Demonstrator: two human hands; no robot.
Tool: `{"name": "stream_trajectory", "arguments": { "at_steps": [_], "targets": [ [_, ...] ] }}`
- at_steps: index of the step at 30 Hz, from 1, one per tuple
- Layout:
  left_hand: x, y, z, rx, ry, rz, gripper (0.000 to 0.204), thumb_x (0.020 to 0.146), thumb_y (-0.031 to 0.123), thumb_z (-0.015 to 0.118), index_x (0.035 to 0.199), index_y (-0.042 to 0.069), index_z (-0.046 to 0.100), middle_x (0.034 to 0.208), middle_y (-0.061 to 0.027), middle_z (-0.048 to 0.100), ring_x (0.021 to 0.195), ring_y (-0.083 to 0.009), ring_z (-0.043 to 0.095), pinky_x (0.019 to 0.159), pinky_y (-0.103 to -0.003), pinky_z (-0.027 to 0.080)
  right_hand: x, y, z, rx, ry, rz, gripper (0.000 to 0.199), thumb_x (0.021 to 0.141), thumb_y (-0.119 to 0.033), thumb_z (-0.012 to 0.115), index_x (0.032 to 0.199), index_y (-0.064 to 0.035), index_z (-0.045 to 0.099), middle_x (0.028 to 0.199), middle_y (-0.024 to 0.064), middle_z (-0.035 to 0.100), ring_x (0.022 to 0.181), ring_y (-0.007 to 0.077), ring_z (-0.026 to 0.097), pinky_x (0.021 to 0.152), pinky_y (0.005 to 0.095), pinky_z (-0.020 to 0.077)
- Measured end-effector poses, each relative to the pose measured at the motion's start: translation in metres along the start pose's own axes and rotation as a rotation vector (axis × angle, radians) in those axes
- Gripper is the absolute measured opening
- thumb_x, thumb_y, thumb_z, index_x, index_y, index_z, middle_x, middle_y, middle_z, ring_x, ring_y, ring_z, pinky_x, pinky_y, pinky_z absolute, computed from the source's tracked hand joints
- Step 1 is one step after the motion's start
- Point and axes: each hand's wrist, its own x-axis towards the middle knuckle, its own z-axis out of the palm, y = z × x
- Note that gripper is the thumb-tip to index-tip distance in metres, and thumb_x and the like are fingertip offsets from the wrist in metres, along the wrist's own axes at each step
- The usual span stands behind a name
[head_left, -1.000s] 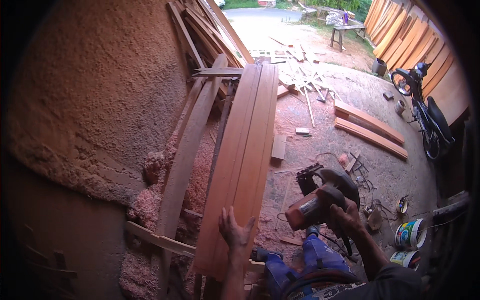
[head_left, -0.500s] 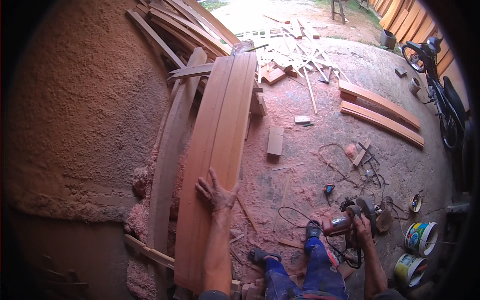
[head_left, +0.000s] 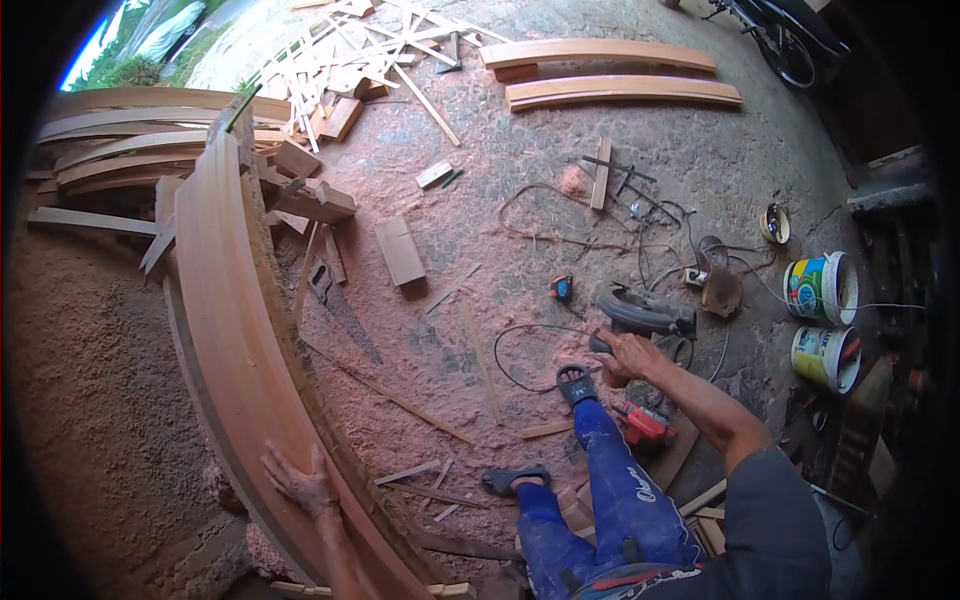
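My left hand (head_left: 300,480) lies flat with spread fingers on a long reddish wooden board (head_left: 225,270). The board runs along my left side, raised on wooden supports. My right hand (head_left: 635,357) is wrapped around the handle of a circular saw (head_left: 648,312), low on my right beside my foot. Its dark rounded guard faces up, while my hand and forearm hide part of its body. Whether the saw touches the floor I cannot tell. A black cord (head_left: 497,358) loops to the left of it.
Sawdust and offcuts litter the floor. A handsaw (head_left: 340,310), a tape measure (head_left: 562,288), a wood block (head_left: 401,252) and a red power tool (head_left: 645,424) lie around my feet. Two paint buckets (head_left: 820,285) stand right. Two beams (head_left: 620,92) and a motorcycle (head_left: 785,45) are farther off.
The view has swung to the right, so the board now sits farther left. The saw has turned in my right hand, its guard now showing broadside. My left hand stays on the board.
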Motion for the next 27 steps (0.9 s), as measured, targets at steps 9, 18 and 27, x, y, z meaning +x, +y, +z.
{"name": "stream_trajectory", "arguments": {
  "at_steps": [9, 18, 27],
  "targets": [
    [0.007, -0.006, -0.009, -0.091, -0.040, 0.109, 0.092, 0.093, 0.049, 0.062, 0.159, -0.001, 0.024, 0.166, -0.0227, 0.023, 0.155, -0.0378, 0.019, 0.125, -0.047, 0.015, 0.128, 0.090, 0.110, -0.423, -0.133, 0.019, 0.041, 0.092, -0.024, 0.058, 0.129, -0.0081, 0.055, 0.088, 0.0164, 0.075, 0.080, 0.0329, 0.075, 0.067, 0.0472, 0.0605],
    [-0.014, 0.000, 0.002, -0.193, -0.152, 0.056, 0.093, 0.095, 0.052, 0.057, 0.162, 0.000, 0.019, 0.168, -0.0205, 0.017, 0.155, -0.0347, 0.016, 0.125, -0.045, 0.012, 0.212, 0.160, 0.218, -0.739, -0.072, 0.168, 0.013, 0.086, -0.024, 0.068, 0.089, -0.0164, 0.078, 0.084, 0.0092, 0.076, 0.080, 0.0257, 0.076, 0.060, 0.0446, 0.0610],
    [-0.005, -0.001, -0.019, -0.213, -0.132, 0.001, 0.106, 0.085, 0.054, 0.064, 0.161, -0.002, 0.016, 0.167, -0.0244, 0.017, 0.155, -0.0374, 0.016, 0.125, -0.046, 0.013, 0.216, 0.211, 0.294, -0.389, -0.139, 0.189, 0.061, 0.089, -0.009, 0.061, 0.147, -0.0051, 0.043, 0.106, 0.0220, 0.070, 0.094, 0.0351, 0.071, 0.081, 0.0475, 0.0586]
  ]
}}
